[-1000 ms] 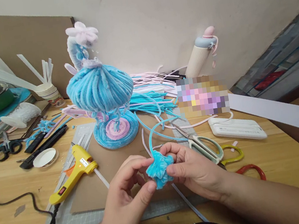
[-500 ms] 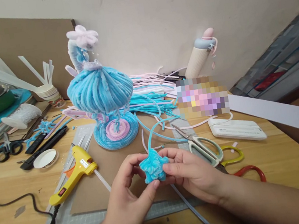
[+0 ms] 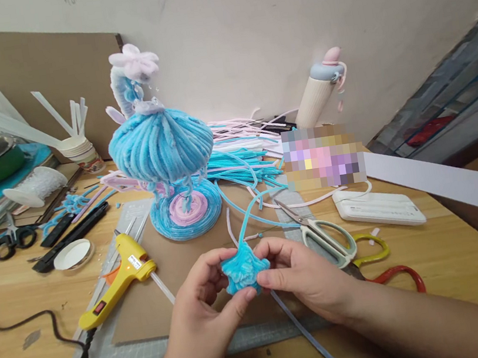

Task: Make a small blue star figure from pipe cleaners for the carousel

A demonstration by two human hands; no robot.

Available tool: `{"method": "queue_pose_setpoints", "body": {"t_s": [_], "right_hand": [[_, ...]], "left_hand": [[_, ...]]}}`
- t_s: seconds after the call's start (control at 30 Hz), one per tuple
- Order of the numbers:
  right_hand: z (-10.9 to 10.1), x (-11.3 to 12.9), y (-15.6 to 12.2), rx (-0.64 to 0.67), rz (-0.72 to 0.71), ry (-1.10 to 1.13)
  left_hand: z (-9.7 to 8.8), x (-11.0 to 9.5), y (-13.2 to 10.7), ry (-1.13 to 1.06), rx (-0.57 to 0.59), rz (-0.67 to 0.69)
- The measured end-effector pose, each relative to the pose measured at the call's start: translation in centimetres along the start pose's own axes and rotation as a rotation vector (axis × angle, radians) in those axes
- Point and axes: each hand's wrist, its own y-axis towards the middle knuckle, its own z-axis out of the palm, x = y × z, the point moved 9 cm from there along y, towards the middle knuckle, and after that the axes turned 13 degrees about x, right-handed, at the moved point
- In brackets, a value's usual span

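Between my two hands is a small blue pipe-cleaner piece [image 3: 243,269], fluffy and roughly star-shaped, with one long blue stem rising from its top and curving right. My left hand [image 3: 210,307] grips its left and lower edge, thumb at the bottom. On the right edge, my right hand [image 3: 299,277] pinches it between thumb and fingers. Beyond them stands a blue and pink pipe-cleaner lamp-like model [image 3: 160,142] with a ribbed dome, a pink flower above it and a round coiled base.
Left of my hands lies a yellow glue gun [image 3: 124,278] with its black cord. White-handled scissors [image 3: 325,238] and red-yellow scissors [image 3: 373,249] lie on the right. Loose blue pipe cleaners [image 3: 241,167], a tilted bottle [image 3: 316,94] and a white power strip [image 3: 379,207] are farther back.
Both hands have shifted the blue piece slightly left and turned it a little, so its star-like points sit differently. The other things stay where they were.
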Motion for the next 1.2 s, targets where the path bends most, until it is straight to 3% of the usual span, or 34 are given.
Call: {"method": "queue_pose_setpoints", "body": {"t_s": [0.2, 0.27, 0.37, 0.43, 0.53, 0.63, 0.7, 0.93, 1.2], "right_hand": [[-0.3, 0.9, 0.0, 0.004, -0.025, -0.184], [-1.3, 3.1, -0.6, -0.114, -0.172, -0.399], [-1.6, 8.0, -3.1, -0.328, -0.532, -0.869], [0.0, 9.4, -3.8, -0.265, -0.645, -1.191], [1.4, 8.9, -3.0, -0.026, -0.543, -1.448], [1.6, 8.2, -2.4, 0.095, -0.443, -1.472], [1.8, 8.1, -2.4, 0.121, -0.452, -1.452], [3.3, 9.0, -3.0, 0.117, -0.549, -1.340], [3.5, 9.3, -2.9, 0.071, -0.455, -1.199]], "left_hand": [[0.1, -0.1, 0.1, -0.053, -0.003, -0.005], [0.2, -0.2, 0.0, -0.024, 0.010, 0.004], [0.7, -0.2, -0.2, 0.039, 0.065, 0.007], [1.1, -0.1, -0.3, 0.075, 0.111, 0.005], [1.6, -0.2, -0.4, 0.104, 0.167, 0.005], [2.0, -0.3, -0.3, 0.112, 0.200, 0.000], [2.0, -0.4, -0.2, 0.108, 0.202, 0.007], [1.4, -0.5, -0.7, -0.056, 0.169, 0.010], [0.9, -0.2, -1.1, -0.233, 0.034, -0.098]]}}
